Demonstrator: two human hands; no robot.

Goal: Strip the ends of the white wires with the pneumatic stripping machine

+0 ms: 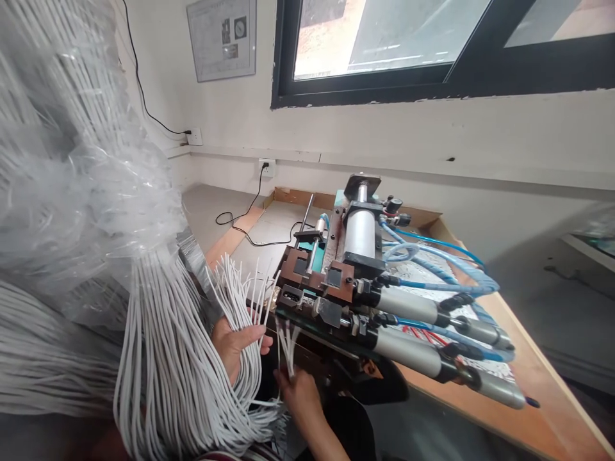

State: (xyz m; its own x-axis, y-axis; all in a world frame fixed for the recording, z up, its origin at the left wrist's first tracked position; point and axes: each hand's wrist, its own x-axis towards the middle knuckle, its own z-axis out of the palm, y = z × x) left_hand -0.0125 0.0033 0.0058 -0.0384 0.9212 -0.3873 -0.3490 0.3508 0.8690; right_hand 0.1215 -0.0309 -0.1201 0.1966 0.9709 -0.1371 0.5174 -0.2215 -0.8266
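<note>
My left hand is closed round a bunch of thin white cables, their free ends fanning upward past the thumb. Below and to the right, my right hand grips a few white cables that run up to the front edge of a pneumatic machine. Where their upper ends meet the machine is hard to see. A large hank of the same cable hangs beside my left hand, gathered higher up in clear plastic wrap.
The machine stands on a wooden-edged table, with blue air hoses and metal cylinders jutting right. A black power cord crosses the tabletop to a wall socket. A window is behind.
</note>
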